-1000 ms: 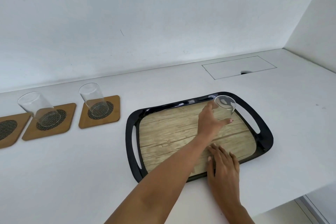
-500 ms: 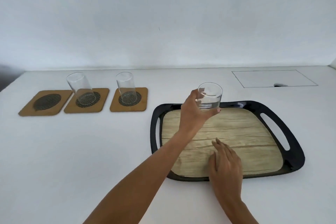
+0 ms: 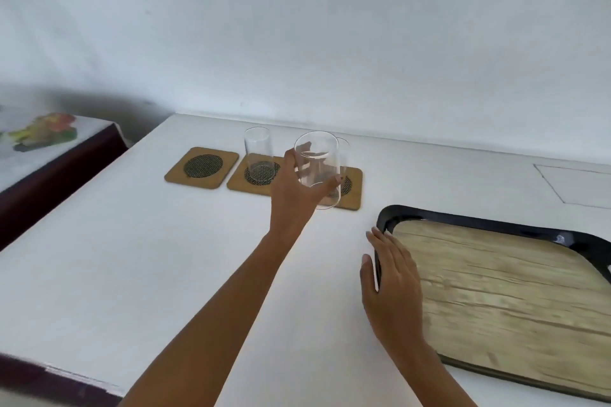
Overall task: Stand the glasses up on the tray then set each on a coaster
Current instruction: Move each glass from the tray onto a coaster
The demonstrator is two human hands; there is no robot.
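My left hand [image 3: 294,195] grips a clear glass [image 3: 319,168] and holds it upright in the air, left of the tray and in front of the coasters. Three wooden coasters with dark mesh centres lie in a row at the back. The left coaster [image 3: 202,167] is bare. The middle coaster [image 3: 241,180] bears a standing glass [image 3: 258,155]. The right coaster [image 3: 352,190] bears another glass [image 3: 344,155], mostly hidden behind the held one. My right hand [image 3: 393,287] rests flat, fingers spread, on the left rim of the black tray [image 3: 479,225], whose wood-pattern floor holds nothing.
The white counter meets a white wall at the back. A rectangular inset panel [image 3: 582,185] lies at the far right. Left of the counter stands a lower table with a dark cloth [image 3: 49,175] and colourful objects on it. The counter's front-left edge is near.
My left hand lifted the glass off the tray and carried it left toward the coasters. My right hand slid from the tray's front edge to its left rim. The view swung left.
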